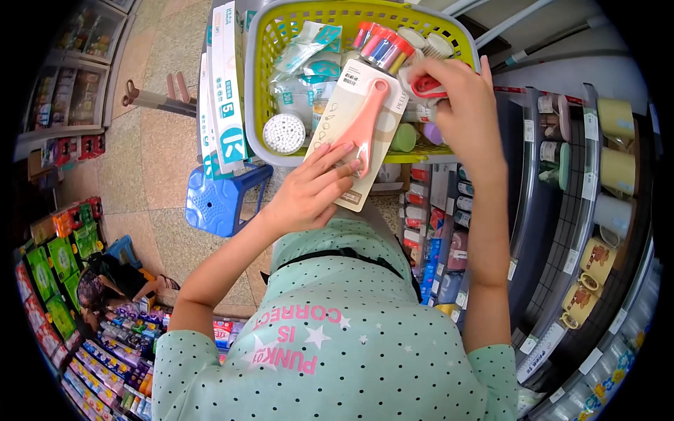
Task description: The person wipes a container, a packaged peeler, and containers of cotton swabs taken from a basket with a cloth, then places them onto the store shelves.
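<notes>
Shop aisle: tiled floor and a blue stool at left. Left hand presses flat fingers on a carded pink tool lying across the yellow basket. Right hand pinches something red, possibly a clip; mug shelves at right.

Speckled tile floor, blue plastic stool at 10 o'clock. Mug shelves at 3, packed goods rack at 8
</notes>
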Motion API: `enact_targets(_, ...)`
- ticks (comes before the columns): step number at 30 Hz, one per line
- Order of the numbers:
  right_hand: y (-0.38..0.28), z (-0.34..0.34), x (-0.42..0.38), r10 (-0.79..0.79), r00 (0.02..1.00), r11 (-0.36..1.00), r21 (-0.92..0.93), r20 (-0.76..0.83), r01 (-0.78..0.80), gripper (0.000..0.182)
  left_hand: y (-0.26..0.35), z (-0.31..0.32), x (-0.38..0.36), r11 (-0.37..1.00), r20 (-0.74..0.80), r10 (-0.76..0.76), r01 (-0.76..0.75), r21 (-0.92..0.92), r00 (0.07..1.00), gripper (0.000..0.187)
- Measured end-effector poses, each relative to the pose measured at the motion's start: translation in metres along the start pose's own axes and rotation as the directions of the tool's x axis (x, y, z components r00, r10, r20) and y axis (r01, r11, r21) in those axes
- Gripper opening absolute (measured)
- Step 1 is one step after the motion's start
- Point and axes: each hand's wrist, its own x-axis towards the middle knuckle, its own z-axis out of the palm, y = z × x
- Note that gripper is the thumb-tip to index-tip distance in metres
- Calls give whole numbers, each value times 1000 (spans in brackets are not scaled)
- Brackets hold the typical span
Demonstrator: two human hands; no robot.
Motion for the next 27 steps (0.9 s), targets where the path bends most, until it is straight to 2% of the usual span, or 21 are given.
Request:
enact_targets(3,-8,28,-14,77,996,989,-119,-55,-83,32,2,-2,1,1000,3,-17,17,-2,1000,56)
enact_targets(7,-19,43,-38,62,991,998,-15,-116,-64,35,4,-1,0,1000,6,-24,24,-4,1000,56)
enact_targets(15,-56,40,-90,68,997,994,84,41,-71,43,3,-2,2,1000,12,-17,17,-5,1000,56)
enact_targets(19,-70,31,-104,87,992,990,99,96,-97,39,4,-3,3,1000,18,-18,18,-6,1000,57)
enact_targets(23,-75,18,-107,78,971,986,128,228,-109,36,3,-5,3,1000,28,-20,20,-8,999,57)
enact_targets(27,-75,12,-107,25,971,960,265,238,-89,34,1,-2,0,1000,20,-11,11,-4,1000,56)
